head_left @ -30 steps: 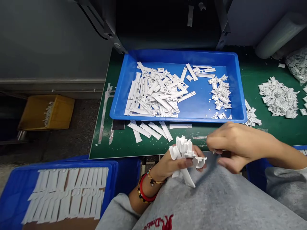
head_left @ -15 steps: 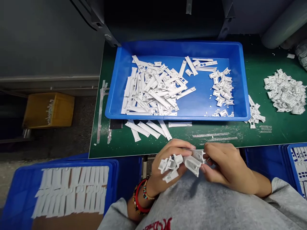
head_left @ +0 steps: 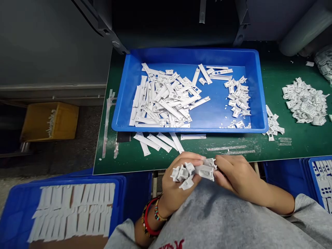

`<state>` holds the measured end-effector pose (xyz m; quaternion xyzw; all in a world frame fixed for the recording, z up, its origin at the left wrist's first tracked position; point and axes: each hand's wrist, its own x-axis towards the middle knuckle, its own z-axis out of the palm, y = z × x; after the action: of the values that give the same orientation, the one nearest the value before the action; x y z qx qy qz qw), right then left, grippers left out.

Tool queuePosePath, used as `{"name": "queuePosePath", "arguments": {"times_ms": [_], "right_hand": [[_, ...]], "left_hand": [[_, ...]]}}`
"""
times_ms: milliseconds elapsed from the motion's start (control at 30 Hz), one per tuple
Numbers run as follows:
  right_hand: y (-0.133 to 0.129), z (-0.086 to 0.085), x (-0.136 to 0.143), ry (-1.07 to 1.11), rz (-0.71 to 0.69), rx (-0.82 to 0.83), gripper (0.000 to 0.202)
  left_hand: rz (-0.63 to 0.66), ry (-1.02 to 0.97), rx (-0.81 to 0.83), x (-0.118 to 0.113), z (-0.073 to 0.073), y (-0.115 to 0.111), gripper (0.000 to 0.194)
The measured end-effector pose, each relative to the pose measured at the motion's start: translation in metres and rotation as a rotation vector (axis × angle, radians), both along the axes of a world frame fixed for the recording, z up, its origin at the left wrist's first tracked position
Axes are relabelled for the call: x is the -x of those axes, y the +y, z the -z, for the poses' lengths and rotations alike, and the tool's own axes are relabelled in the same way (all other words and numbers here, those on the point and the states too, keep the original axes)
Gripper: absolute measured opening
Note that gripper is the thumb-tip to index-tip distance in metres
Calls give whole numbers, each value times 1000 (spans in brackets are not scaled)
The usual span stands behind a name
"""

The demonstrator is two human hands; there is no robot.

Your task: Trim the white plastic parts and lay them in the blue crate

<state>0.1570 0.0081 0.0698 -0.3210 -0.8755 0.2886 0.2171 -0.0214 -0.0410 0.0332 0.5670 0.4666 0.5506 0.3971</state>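
Observation:
My left hand (head_left: 173,186) is closed around several white plastic parts (head_left: 183,173), whose ends stick out above the palm. Two longer white pieces (head_left: 204,172) project from its fingers toward the right. At their right ends my right hand (head_left: 236,174) is closed, thumb and index finger meeting at the edge of the upper piece. Whatever lies inside the right-hand pinch is hidden. Both hands are just in front of the green table's near edge, close to the grey shirt.
A blue tray (head_left: 186,130) on the green table (head_left: 160,164) holds long white strips and small clips. More strips (head_left: 157,141) lie before it; a heap of clips (head_left: 306,100) is at right. A lower-left blue bin (head_left: 120,197) holds rows of strips; a yellow bin (head_left: 64,117) stands beyond.
The two projecting white pieces have turned closer together and more level. My right hand has shifted slightly left with them. The whole view has moved a little.

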Motion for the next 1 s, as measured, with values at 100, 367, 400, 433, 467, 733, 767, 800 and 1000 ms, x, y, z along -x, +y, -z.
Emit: {"name": "queuePosePath", "arguments": {"times_ms": [100,367,400,433,467,733,767,800,1000], "right_hand": [[-3,6,-3,19,38,184,19],[-11,61,-27,182,354,626,19],[-9,73,-29,178,425,627,21],[-6,85,-29,165,474,626,23],[-4,97,-27,146,496,622,24],[6,137,-6,-128,500,363,38],[5,133,-9,-124,502,374,34],[4,125,-14,-104,482,400,27],[4,55,-22,28,126,557,23]], "left_hand": [[-28,-3,94,-1,1,-2,20],[-173,-293,602,18,25,3,23],[-306,-364,603,24,28,5,25],[-407,-413,597,29,31,7,26],[-453,-439,600,32,33,9,26],[-199,-603,801,19,28,14,31],[-191,-593,806,17,27,13,30],[-178,-567,801,15,26,12,30],[-44,-407,743,14,17,11,27]]}}
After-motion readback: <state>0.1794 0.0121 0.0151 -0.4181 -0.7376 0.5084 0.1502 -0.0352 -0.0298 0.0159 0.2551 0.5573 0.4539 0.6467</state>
